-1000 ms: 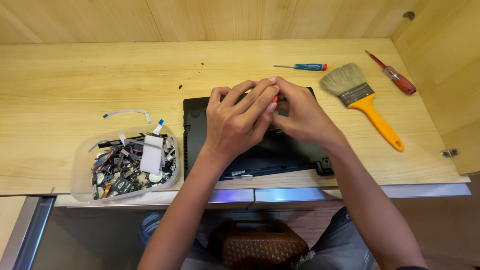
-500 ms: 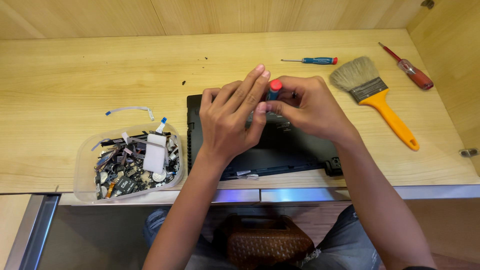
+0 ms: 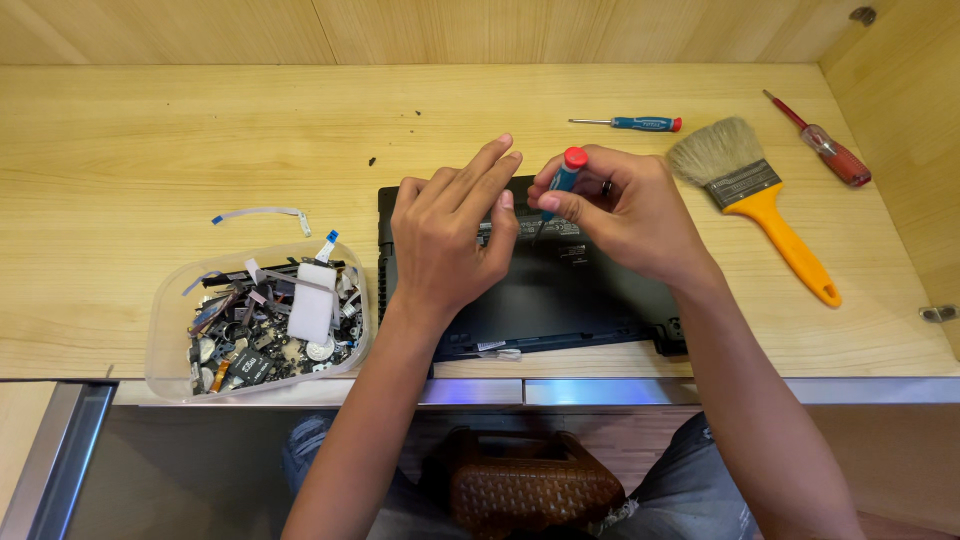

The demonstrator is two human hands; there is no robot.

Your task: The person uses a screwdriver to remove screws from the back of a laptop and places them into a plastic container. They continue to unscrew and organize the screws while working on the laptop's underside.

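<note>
Compared with a moment ago, the two hands are no longer bunched together: the left hand (image 3: 450, 235) is now lying flatter, fingers stretched and spread toward the upper right, palm down on the black device (image 3: 560, 290) at the lower centre of the frame, near the table's (image 3: 150, 150) front edge. The right hand (image 3: 620, 215) is sitting just beside it, fingers pinched together around a small blue screwdriver with a red cap (image 3: 562, 182), holding it nearly upright with its tip down on the device. At lower left a clear tub of small parts (image 3: 260, 320) is resting near the edge. Farther back, toward the upper right, a second blue screwdriver (image 3: 630, 123), a yellow-handled brush (image 3: 755, 200) and a red screwdriver (image 3: 820, 140) are lying apart.
</note>
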